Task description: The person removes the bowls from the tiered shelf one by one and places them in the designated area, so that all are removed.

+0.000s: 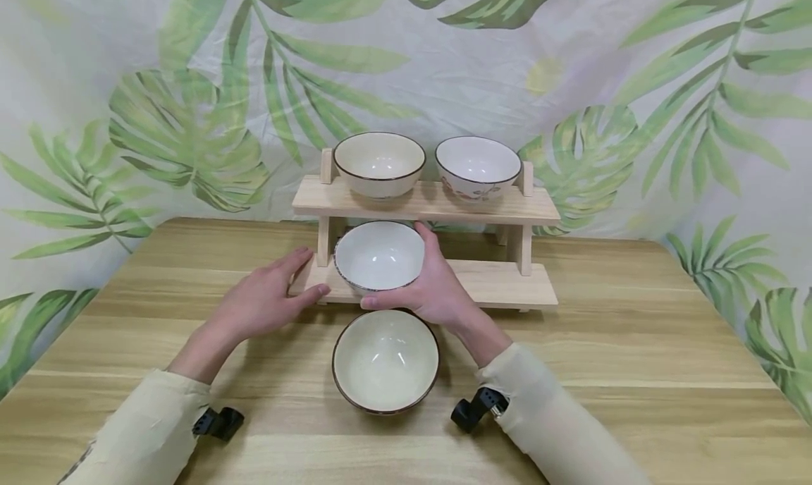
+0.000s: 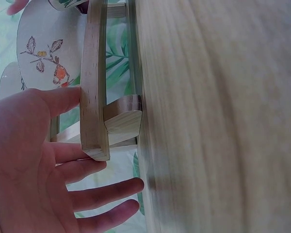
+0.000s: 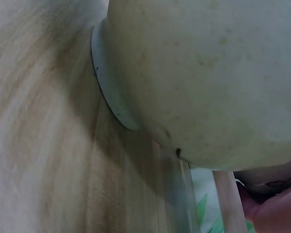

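Note:
In the head view, my right hand (image 1: pixel 434 280) grips a white bowl (image 1: pixel 379 256) on the lower level of a two-tier wooden rack (image 1: pixel 501 284). Its thumb lies along the bowl's front and its fingers reach round the right side. A branch pattern decorates this bowl (image 2: pixel 46 60) in the left wrist view. At the rack's left end, my left hand (image 1: pixel 263 298) touches the lower board (image 2: pixel 93 111) with extended fingers, thumb at the front edge. A cream bowl with a brown rim (image 1: pixel 385 361) stands on the table just below my right hand; its outside (image 3: pixel 203 77) fills the right wrist view.
On the upper board stand a second cream bowl (image 1: pixel 379 164) at left and a white flower-patterned bowl (image 1: pixel 478 162) at right. The rack rests on a wood-grain table (image 1: pixel 634 344). Behind it hangs a leaf-print cloth (image 1: pixel 469 69).

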